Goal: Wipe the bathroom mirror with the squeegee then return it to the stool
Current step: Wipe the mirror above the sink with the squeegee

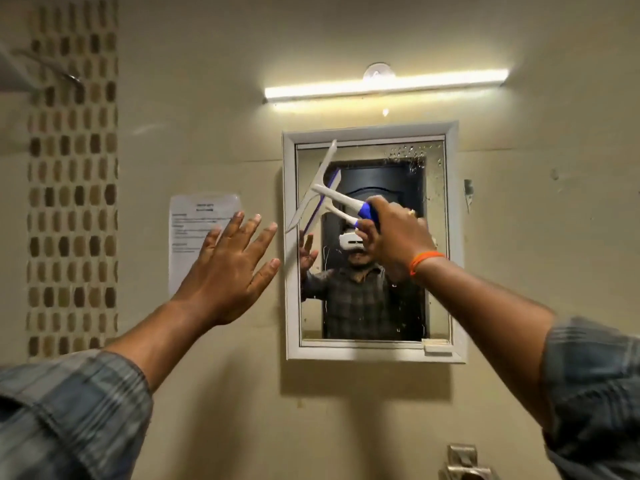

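A white-framed mirror (446,237) hangs on the beige wall, with water drops on its upper right glass. My right hand (398,237) is shut on the blue-and-white handle of a white squeegee (323,194). Its blade lies tilted against the upper left part of the glass, near the left frame. My left hand (232,271) is raised with fingers spread, palm toward the wall just left of the mirror, holding nothing. The stool is not in view.
A lit tube light (384,85) is mounted above the mirror. A printed paper notice (194,216) is stuck to the wall left of the mirror. A mosaic tile strip (72,181) runs down the far left. A metal fitting (464,462) shows at the bottom right.
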